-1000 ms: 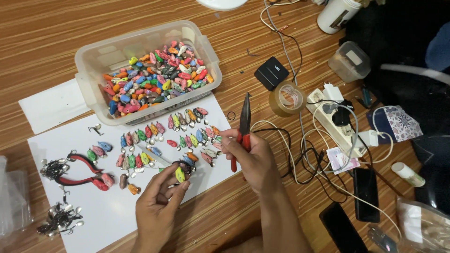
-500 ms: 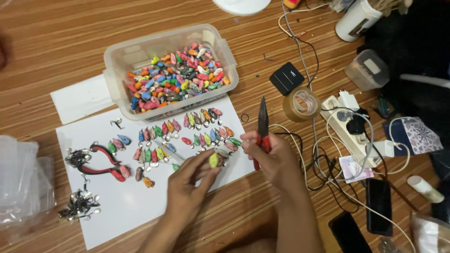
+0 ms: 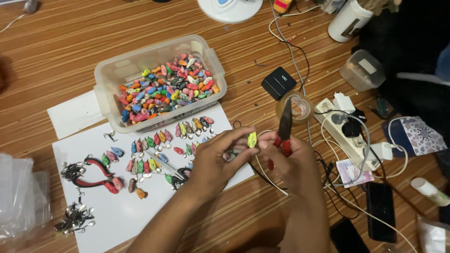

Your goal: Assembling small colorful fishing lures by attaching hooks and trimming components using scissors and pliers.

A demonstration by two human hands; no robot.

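The left hand (image 3: 213, 161) pinches a small yellow-green lure (image 3: 252, 139) between its fingertips. The right hand (image 3: 293, 161) is closed around red-handled pliers (image 3: 283, 132), above the white sheet (image 3: 126, 215)

lamp base (image 3: 229, 8) cut off (top edge), hooks (image 3: 75, 218) blurred

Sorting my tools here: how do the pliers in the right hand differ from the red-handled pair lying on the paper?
The pliers in the right hand stand upright, jaws closed; the red-handled pair lies flat on the white paper, handles spread and untouched. Both have red grips.
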